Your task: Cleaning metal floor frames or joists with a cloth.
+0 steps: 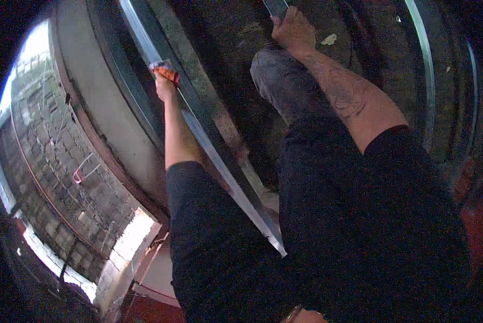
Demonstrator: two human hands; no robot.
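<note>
Metal strip [209, 145], long and pale, runs slantwise under the left grip [165, 86] and stretches well beyond it both ways, its near end down by the dark sleeve. That left grip is closed around an orange and grey rag [165, 69], pressing it against the strip. Off to its right, well apart, the right grip [292, 31] is closed on the end of a dark flat bar [276, 6] at the top edge.

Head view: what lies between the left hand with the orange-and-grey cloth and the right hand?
In the head view, between the left hand and the right hand run the long metal strip, a dark frame bar beside it and dark grimy surface.
</note>
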